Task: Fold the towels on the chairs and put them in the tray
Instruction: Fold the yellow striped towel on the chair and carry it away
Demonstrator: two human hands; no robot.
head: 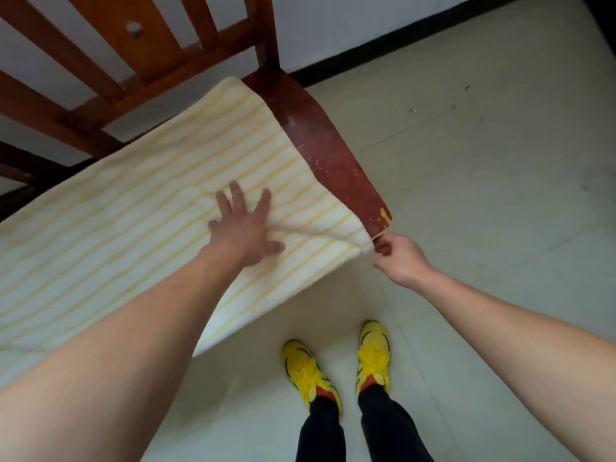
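A cream towel with pale yellow stripes (140, 208) lies spread over the seat of a red-brown wooden chair (336, 155), and its near edge hangs off the front. My left hand (245, 225) presses flat on the towel with fingers spread, near its right end. At the chair's front right corner, my right hand (396, 253) pinches the towel's right corner and pulls it taut. A crease runs from that corner toward my left hand. No tray is in view.
The chair's slatted back (133, 61) rises at the top left against a white wall with a black skirting board (400, 45). Pale tiled floor (483, 161) spreads to the right. My feet in yellow shoes (343, 365) stand just in front of the chair.
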